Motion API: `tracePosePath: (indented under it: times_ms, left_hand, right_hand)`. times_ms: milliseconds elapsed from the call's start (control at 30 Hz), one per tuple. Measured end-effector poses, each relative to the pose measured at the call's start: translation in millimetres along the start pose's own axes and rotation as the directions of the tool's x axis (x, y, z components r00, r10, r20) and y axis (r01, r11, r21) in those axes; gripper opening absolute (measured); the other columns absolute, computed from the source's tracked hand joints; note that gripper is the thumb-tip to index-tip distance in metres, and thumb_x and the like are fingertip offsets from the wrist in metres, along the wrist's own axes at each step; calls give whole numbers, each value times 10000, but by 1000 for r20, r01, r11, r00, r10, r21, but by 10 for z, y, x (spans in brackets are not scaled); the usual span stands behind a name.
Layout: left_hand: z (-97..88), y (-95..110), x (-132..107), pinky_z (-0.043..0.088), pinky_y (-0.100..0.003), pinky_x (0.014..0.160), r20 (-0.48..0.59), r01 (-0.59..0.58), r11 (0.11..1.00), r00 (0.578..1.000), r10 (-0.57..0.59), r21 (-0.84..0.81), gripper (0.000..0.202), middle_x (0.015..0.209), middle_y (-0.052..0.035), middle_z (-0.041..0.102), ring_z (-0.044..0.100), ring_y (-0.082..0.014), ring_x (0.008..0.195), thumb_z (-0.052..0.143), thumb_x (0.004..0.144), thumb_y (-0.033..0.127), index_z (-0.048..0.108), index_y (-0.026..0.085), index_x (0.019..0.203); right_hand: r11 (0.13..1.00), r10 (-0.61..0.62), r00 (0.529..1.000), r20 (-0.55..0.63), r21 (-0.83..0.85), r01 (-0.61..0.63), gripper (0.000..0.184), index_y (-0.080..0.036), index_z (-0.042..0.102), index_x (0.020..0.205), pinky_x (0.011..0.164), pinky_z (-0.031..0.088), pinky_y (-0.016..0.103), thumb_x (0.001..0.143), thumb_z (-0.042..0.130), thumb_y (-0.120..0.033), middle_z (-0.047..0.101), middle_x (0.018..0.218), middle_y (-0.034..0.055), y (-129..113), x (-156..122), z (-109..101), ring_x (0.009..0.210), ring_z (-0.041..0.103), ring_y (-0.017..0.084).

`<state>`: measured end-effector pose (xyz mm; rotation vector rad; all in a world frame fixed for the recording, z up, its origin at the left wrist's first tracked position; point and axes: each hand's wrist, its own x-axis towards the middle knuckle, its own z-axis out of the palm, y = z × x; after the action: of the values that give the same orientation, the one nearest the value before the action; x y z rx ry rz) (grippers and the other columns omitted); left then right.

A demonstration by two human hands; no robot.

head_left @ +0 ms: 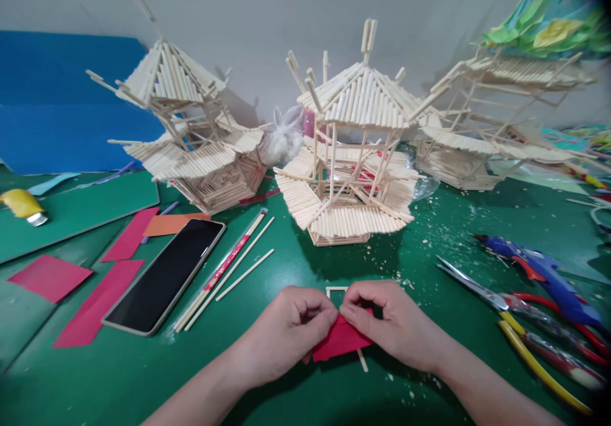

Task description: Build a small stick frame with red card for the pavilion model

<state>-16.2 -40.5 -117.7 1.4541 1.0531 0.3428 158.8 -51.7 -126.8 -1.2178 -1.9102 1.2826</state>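
Observation:
Both my hands meet over a small piece of red paper (340,340) at the near middle of the table. My left hand (298,324) pinches its left upper edge between thumb and fingers. On the other side my right hand (389,324) pinches the same edge, the two thumbs almost touching. A small frame of thin wooden sticks (338,288) lies beneath and behind the paper, partly hidden by it and my fingers. One stick end (363,360) pokes out below the paper.
Three stick-built pavilions (363,101) stand along the back. Left of my hands lie loose chopsticks (229,273), a phone (165,276), red paper pieces (50,277) and a yellow cutter (23,204). Scissors (496,298), pliers (548,343) and a blue glue gun (539,267) lie at the right.

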Motion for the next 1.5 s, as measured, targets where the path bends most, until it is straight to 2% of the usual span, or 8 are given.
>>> tracePosePath:
  times_ms: [267,467,600,733,1033,1167,1300,1500]
  left_hand:
    - [-113,-12,-7,307,-173,422,61,46,977,998,-34,-207,253,417,37,493,431,-67,380,475,757,332,481,153,578]
    - [-130,-44,21,310,-179,454,-137,-73,940,990,28,-334,219,475,35,505,444,-70,440,491,771,311,536,143,637]
    - [-38,41,12,334,-196,550,-152,-106,960,986,68,-261,217,622,15,515,429,-88,585,512,765,330,580,126,736]
    - [45,80,-1,303,-202,525,-73,-88,986,994,78,-139,213,604,20,480,385,-92,570,488,763,295,564,120,668]
    - [74,61,-25,294,-203,523,-112,-105,994,988,104,-7,220,583,35,432,355,-94,558,438,786,269,533,140,635]
    - [76,71,-26,299,-209,540,-121,-99,994,987,103,42,225,583,32,425,359,-99,565,424,787,262,505,146,611]
    - [43,88,-35,283,-209,510,-139,-90,995,986,95,39,220,562,35,405,346,-98,544,431,771,270,463,154,587]
    - [-3,100,-45,273,-204,487,-204,-109,993,974,98,-42,211,539,41,400,339,-89,512,443,744,263,442,162,559]
  right_hand:
    - [992,36,998,-43,124,-30,195,-162,482,597,472,293,176,791,483,-187,425,555,-53,-11,-9,-93,510,348,65]
    - [998,9,991,-130,67,0,201,-167,470,595,491,315,186,794,468,-199,434,561,-44,-17,-6,-175,523,371,75]
    - [999,-41,993,-106,-6,41,179,-165,486,605,503,331,181,783,467,-159,473,571,-38,-44,3,-105,535,412,77]
    - [990,-110,989,-95,-98,101,170,-168,491,605,510,335,178,771,477,-135,497,576,-40,-56,4,-22,538,435,77]
    - [990,-114,993,-42,-92,110,188,-173,494,665,521,333,182,833,453,-248,485,616,-35,-65,8,-38,570,436,86]
    - [982,-113,993,-27,-154,107,170,-171,489,655,520,326,185,819,447,-190,474,606,-36,-59,8,-27,560,424,84]
    - [978,-110,992,-56,-186,97,146,-174,483,639,496,311,185,783,472,-156,458,584,-42,-34,-6,-34,535,398,81]
    - [998,-36,996,-77,-59,32,179,-179,473,643,482,313,192,815,450,-224,442,574,-39,-17,-15,-123,527,383,87]
